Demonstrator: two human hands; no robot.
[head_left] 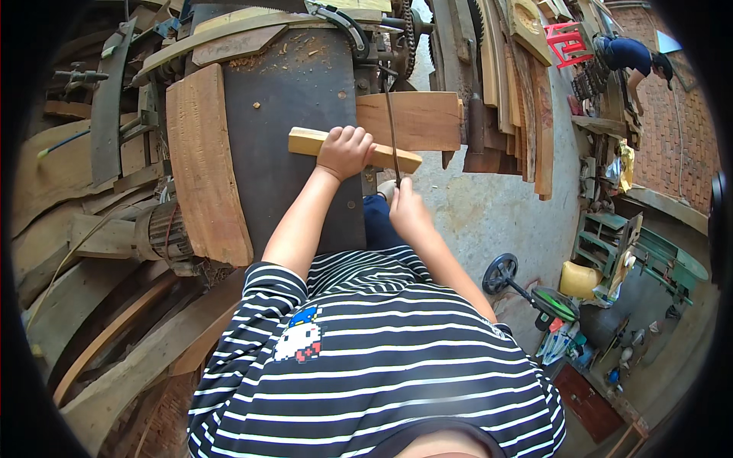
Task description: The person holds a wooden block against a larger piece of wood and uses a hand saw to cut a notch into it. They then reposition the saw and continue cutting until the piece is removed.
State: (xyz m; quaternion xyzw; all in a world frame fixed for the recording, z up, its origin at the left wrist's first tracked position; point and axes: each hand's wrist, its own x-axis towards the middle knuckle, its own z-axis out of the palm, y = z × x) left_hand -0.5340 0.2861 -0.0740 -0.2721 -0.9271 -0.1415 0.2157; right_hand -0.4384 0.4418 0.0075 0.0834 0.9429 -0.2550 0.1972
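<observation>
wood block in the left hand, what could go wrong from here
The wood block juts past the edge of the dark tabletop, steadied only by the left hand, so it might tip or twist. The long thin tool in the right hand crosses the block close to the left hand, so a slip could perhaps injure it.

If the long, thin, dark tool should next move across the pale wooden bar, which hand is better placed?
Probably the right hand: it holds the long, thin, dark tool by its near end. The left hand is occupied, clasping the pale, rectangular wooden bar near its middle.
</observation>
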